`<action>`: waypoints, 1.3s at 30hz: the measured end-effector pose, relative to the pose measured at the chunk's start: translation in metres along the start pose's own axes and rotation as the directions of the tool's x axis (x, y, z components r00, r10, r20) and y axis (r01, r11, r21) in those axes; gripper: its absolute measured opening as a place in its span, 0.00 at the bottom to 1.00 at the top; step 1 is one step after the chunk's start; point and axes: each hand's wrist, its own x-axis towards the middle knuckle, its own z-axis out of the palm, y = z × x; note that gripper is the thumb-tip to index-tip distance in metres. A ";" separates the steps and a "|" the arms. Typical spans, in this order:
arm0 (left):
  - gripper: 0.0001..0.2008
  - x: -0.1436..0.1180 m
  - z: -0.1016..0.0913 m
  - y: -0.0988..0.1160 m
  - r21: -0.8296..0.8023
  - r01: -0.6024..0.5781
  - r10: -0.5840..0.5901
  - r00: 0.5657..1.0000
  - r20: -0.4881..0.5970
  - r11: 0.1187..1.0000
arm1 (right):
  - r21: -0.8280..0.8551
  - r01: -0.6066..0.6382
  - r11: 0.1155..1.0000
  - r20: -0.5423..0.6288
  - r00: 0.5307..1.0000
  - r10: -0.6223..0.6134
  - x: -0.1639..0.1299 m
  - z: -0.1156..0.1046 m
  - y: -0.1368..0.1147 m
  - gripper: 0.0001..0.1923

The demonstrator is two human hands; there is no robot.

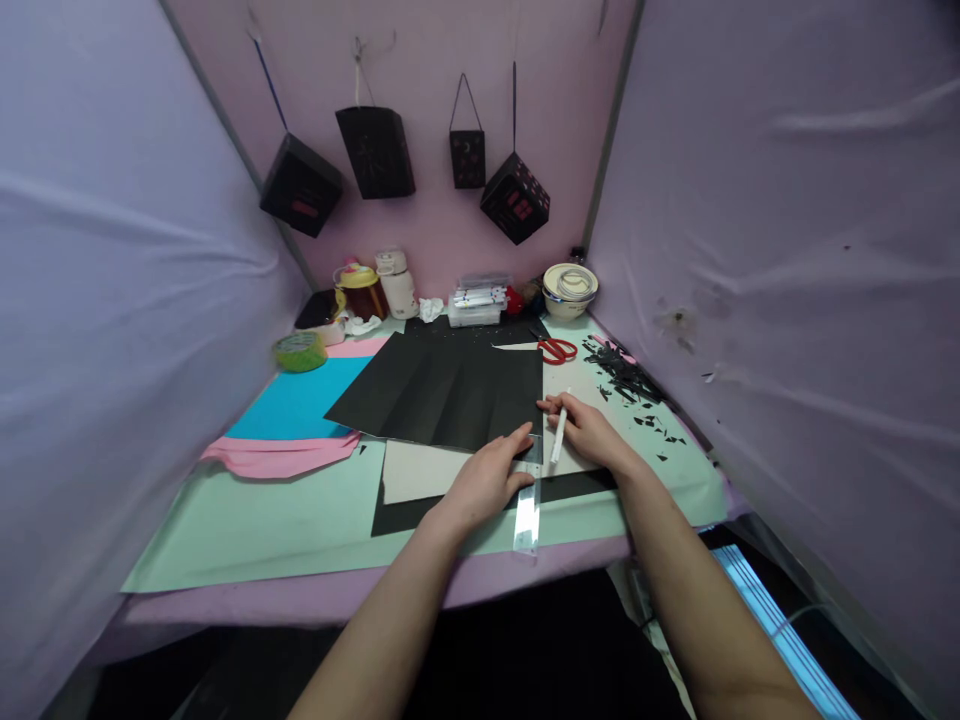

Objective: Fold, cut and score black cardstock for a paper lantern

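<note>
A large sheet of black paper (457, 390) with fold creases lies across the table. My left hand (495, 475) rests at its near right corner, thumb and fingers spread, the fingertips touching a clear ruler (527, 510). That ruler sticks out toward the table's front edge. In my right hand (589, 425), closed around it, is a white pen or craft knife (559, 437); which of the two I cannot tell. It is tilted beside the paper's right edge. Beneath the black sheet lie a pale grey board (420, 475) and another black sheet (390, 518).
Red-handled scissors (556, 350) lie behind my right hand. Black paper scraps (626, 370) are scattered at the right. Blue paper (300, 405), pink paper (281, 458) and green tape (300, 350) sit left. A pen box (478, 302) and bowl (568, 300) stand behind; black paper lanterns (375, 155) hang above.
</note>
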 end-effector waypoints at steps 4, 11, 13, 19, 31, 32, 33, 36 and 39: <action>0.34 0.000 0.000 0.000 0.008 -0.007 0.007 1.000 -0.008 1.000 | 0.007 0.005 1.000 -0.002 1.000 -0.005 0.000 0.001 0.001 0.03; 0.34 -0.001 0.000 0.000 0.018 -0.022 0.022 1.000 -0.012 1.000 | 0.007 0.003 1.000 -0.001 1.000 -0.003 0.000 0.001 0.002 0.03; 0.34 -0.001 0.000 0.000 0.015 -0.024 0.024 1.000 -0.011 1.000 | 0.003 0.001 1.000 0.000 1.000 -0.001 0.000 0.001 0.002 0.03; 0.34 -0.001 0.000 0.000 0.001 -0.018 0.018 1.000 -0.006 1.000 | 0.001 0.012 1.000 0.005 1.000 -0.012 0.000 0.000 0.000 0.03; 0.32 -0.001 -0.003 0.003 0.029 -0.023 0.023 1.000 0.009 0.999 | 0.001 0.011 1.000 0.006 1.000 -0.011 0.000 0.000 0.002 0.03; 0.32 -0.001 -0.003 0.003 0.030 -0.025 0.024 1.000 0.010 0.999 | 0.003 0.010 1.000 0.006 1.000 -0.011 0.000 0.000 0.002 0.03; 0.32 -0.001 -0.003 0.003 0.030 -0.026 0.026 1.000 0.010 0.999 | 0.005 0.008 1.000 0.005 1.000 -0.008 0.000 0.000 0.002 0.03; 0.31 -0.001 -0.003 0.003 0.037 -0.033 0.033 0.999 0.005 0.999 | 0.006 0.001 1.000 0.003 1.000 -0.001 -0.001 0.000 0.002 0.03; 0.31 -0.001 -0.003 0.004 0.044 -0.036 0.036 0.999 0.003 0.998 | 0.007 0.004 1.000 0.008 1.000 -0.004 -0.001 0.000 0.002 0.03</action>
